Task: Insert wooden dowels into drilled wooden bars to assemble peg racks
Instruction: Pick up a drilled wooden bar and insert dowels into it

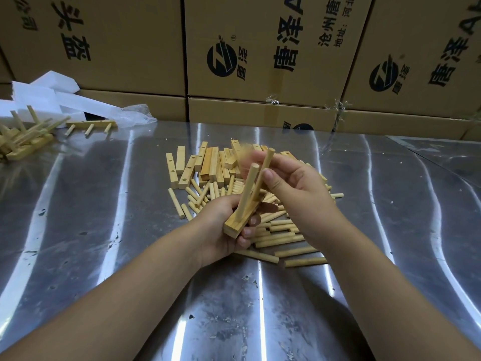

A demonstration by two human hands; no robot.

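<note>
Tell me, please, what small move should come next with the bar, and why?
Probably press the second dowel down into the next hole of the bar. The left hand grips the bar, the first dowel already stands in it, and the right hand pinches the second dowel beside it, lower end hidden.

A single wide-angle camera worn on my head looks forward and steeply down across a metal table (pixel 78 204). My forearms enter from the bottom edge, and my left hand (pixel 221 230) and right hand (pixel 294 194) meet close under the lens, near the middle of the frame. The view faces a wall of stacked cardboard boxes (pixel 130 48), which fills the top third. The wide lens leans the boxes outward toward the upper corners.
</note>
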